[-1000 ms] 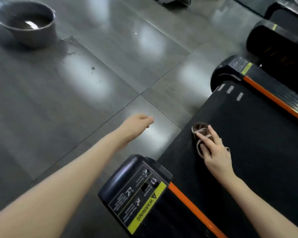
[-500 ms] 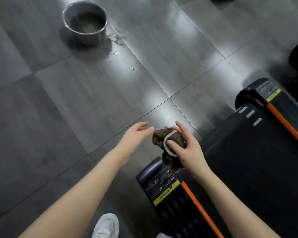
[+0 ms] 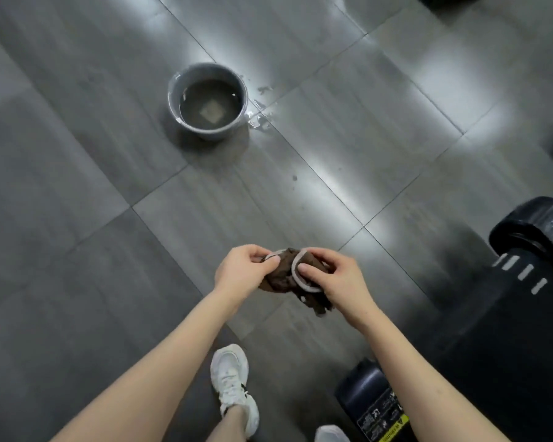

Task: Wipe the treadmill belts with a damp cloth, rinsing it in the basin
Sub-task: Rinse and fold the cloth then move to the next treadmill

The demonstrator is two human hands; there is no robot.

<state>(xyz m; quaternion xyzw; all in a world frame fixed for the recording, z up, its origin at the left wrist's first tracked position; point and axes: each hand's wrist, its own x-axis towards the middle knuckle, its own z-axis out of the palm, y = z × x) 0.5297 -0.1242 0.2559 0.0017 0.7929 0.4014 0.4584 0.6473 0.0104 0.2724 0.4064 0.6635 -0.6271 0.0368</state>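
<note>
A crumpled dark brown cloth (image 3: 283,277) with a white edge hangs in the air above the floor, held by both hands. My left hand (image 3: 241,272) pinches its left end. My right hand (image 3: 334,275) grips its right side, thumb on the white edge. The grey basin (image 3: 206,100) stands on the floor further ahead, holding murky water. The black treadmill belt (image 3: 508,330) lies at the right, apart from the cloth.
Water is splashed on the grey tiles (image 3: 259,119) right of the basin. My white shoe (image 3: 232,384) stands below the hands. The treadmill's end caps, one with a warning label (image 3: 377,413) and one at the far right (image 3: 537,224), border the belt.
My right hand lifted the cloth off the belt and carried it left over the floor. My left hand closed onto the cloth. The view swung toward the basin.
</note>
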